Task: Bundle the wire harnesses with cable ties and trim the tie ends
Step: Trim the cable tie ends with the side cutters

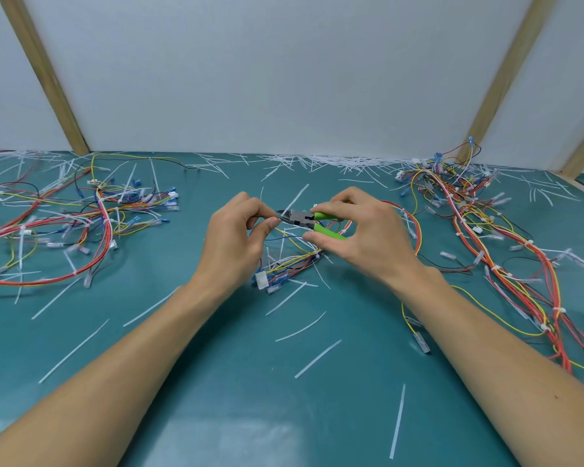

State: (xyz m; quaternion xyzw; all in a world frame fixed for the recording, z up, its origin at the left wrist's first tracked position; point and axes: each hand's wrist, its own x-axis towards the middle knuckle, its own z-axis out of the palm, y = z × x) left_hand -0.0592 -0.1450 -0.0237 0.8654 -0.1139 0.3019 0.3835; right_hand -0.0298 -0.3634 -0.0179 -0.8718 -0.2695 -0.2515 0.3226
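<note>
Hands: we see both of them close together over the middle of the bench (236, 392), with the wires between them.
Left hand (233, 237): its thumb and first finger pinch something thin right at the tip of the cutters. We cannot tell for sure if it is a tie end or a wire.
Right hand (361, 234): its fingers and thumb are curled round the green handles of the cutters (305, 220) and hold them tight.
Cutters: the grey head points left, toward the left hand. The tips look nearly closed, but they are small and hard to see.
Wire harness (290, 264): it lies on the bench just under the hands. It has red, yellow and blue wires and a white plug near the left wrist.
Left pile of wires (64, 224): it sits on the bench well away from the hands, on the left side.
Right pile of wires (486, 237): it runs down the right side of the bench, near the right arm.
Cut tie ends (317, 358): thin white strips lie all over the green bench, with a thick heap along the back wall.
</note>
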